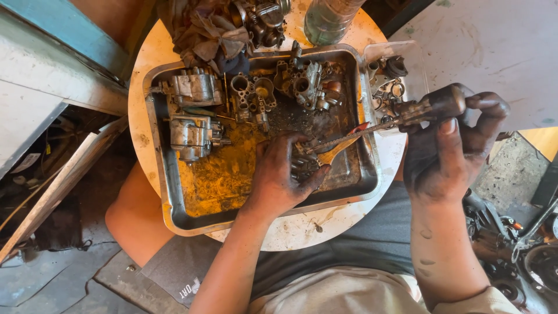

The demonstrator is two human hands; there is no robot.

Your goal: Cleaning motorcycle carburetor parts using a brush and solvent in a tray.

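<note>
Left hand (279, 174) clamped on small carburetor part (302, 160), pinned low in the metal tray (168, 197). Right hand (453, 145) fisted round screwdriver (401, 119) handle; shaft runs left, tip meeting the part just beside left fingers.

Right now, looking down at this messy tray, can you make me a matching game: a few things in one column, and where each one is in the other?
Things:
1. screwdriver
2. rag
3. clear bottle
4. small plastic box

Places:
A. beside the metal tray's right edge, holding small parts
B. top of the round table, right of the rag
C. in the right hand
D. bunched behind the tray's far edge

Pairs: 1-C, 2-D, 3-B, 4-A
</note>
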